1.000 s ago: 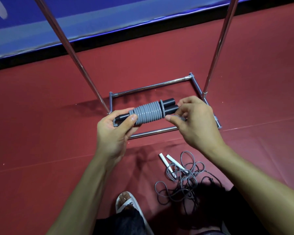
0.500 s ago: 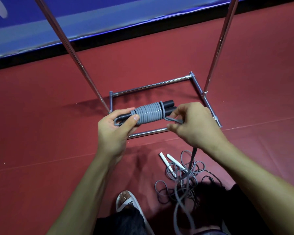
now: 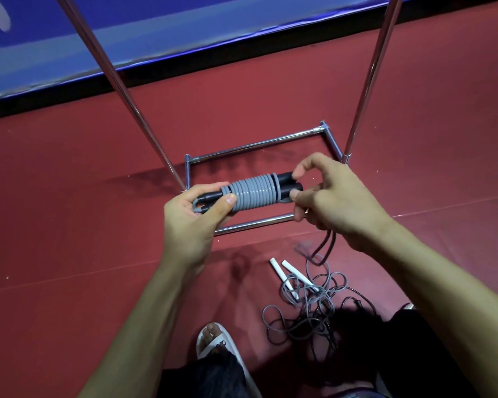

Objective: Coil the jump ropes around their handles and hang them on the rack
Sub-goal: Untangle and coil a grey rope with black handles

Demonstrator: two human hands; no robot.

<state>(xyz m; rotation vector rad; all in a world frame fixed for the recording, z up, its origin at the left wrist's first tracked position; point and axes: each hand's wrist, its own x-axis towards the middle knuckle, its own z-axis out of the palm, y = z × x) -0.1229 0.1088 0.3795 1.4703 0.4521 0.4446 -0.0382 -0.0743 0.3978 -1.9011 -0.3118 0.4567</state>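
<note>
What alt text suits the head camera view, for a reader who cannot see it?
A left hand grips a grey jump rope coiled round its black handles, while the right hand pinches at the other end, a loose tail hanging below. Behind stands a metal rack on the red floor; a tangled rope with white handles lies nearby.

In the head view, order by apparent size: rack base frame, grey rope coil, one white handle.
1. rack base frame
2. grey rope coil
3. white handle
The coil is nearer the camera.
</note>
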